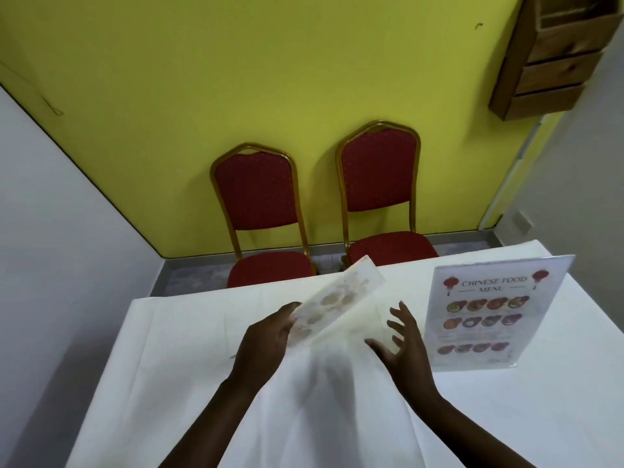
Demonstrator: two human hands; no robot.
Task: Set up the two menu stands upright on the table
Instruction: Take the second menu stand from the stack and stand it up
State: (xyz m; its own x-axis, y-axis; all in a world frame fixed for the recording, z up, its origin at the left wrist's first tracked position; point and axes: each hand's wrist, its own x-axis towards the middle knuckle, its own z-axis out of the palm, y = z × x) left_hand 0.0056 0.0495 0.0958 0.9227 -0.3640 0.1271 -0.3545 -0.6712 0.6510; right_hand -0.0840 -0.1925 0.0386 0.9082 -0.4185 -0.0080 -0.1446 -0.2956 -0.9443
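Clear menu stand (332, 304) in left hand (266, 342)

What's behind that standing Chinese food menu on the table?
Behind the upright menu stand only white tablecloth shows, running to the table's far edge. Whatever sits directly behind its printed sheet is hidden.

there is only one view, from the camera on my head, and it looks forward and down over the table (506, 417). it sits close above my hands, and its wide angle also takes in the yellow wall (236, 79) behind.
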